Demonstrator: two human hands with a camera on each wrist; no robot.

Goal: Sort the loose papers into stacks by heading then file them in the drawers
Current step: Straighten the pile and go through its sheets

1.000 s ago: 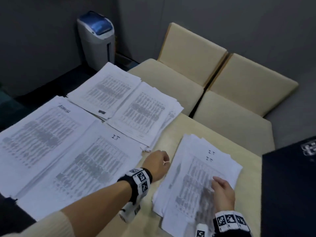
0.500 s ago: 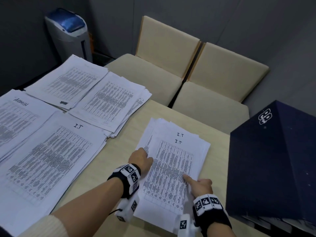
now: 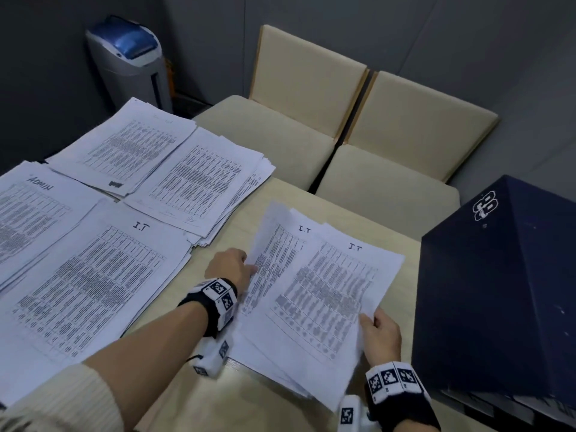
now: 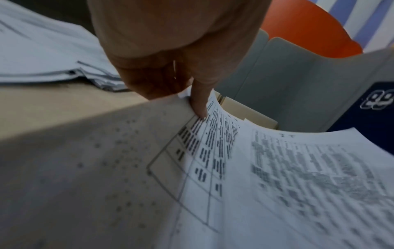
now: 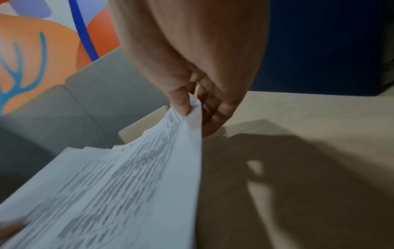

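Note:
A loose pile of printed sheets headed "I.T" (image 3: pixel 314 294) lies near the table's front right. My left hand (image 3: pixel 232 268) grips the pile's left edge, thumb on top (image 4: pixel 199 102), and that edge curls up off the table. My right hand (image 3: pixel 378 332) pinches the right edge of the sheets (image 5: pixel 189 109) between thumb and fingers and lifts it. A bigger "I.T" stack (image 3: pixel 93 282) lies to the left, with an "ADMIN" stack (image 3: pixel 28 213) beyond it. Two more stacks (image 3: pixel 124 148) (image 3: pixel 199 179) lie further back.
A dark blue box (image 3: pixel 505 291) stands at the right table edge, close to my right hand. Two beige chairs (image 3: pixel 299 98) (image 3: pixel 411 145) face the far side of the wooden table (image 3: pixel 237 397). A grey and blue bin (image 3: pixel 131 60) stands on the floor at the back left.
Both hands have gone from resting on the pile to gripping its side edges. The sheets have fanned apart and their edges have risen off the table.

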